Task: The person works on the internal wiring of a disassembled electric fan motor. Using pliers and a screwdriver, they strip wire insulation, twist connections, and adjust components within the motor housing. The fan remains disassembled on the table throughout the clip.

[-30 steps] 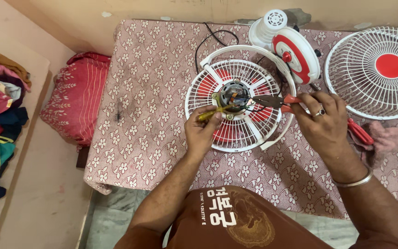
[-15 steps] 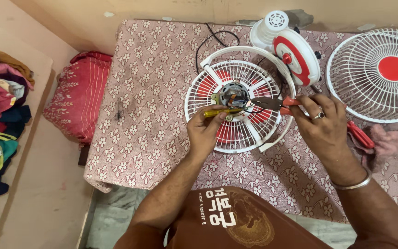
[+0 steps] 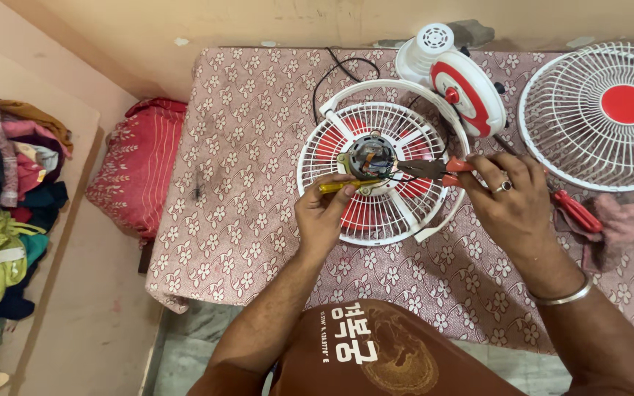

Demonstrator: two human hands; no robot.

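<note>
A white fan rear guard [image 3: 376, 213] with red blades under it lies flat on the patterned tablecloth [image 3: 251, 176]. The bare fan motor [image 3: 372, 155] sits at its centre. My left hand [image 3: 324, 213] grips a yellow-handled screwdriver [image 3: 346, 185] whose tip points at the motor's lower edge. My right hand [image 3: 511, 198] holds red-handled pliers [image 3: 434, 170] with the jaws reaching the motor's wires from the right. A ring is on that hand and a bangle on the wrist.
The fan's white and red base [image 3: 464, 84] stands behind the guard, with a black cord [image 3: 335, 70]. A front guard with a red hub [image 3: 610, 114] lies at the right. A red tool [image 3: 577, 211] and pink cloth [image 3: 625, 220] lie by it. Red cushion [image 3: 137, 172] and clothes pile [image 3: 1, 213] at left.
Both hands stay at the motor. The screwdriver has shifted slightly lower and leftward along the motor's edge; the pliers keep their place.
</note>
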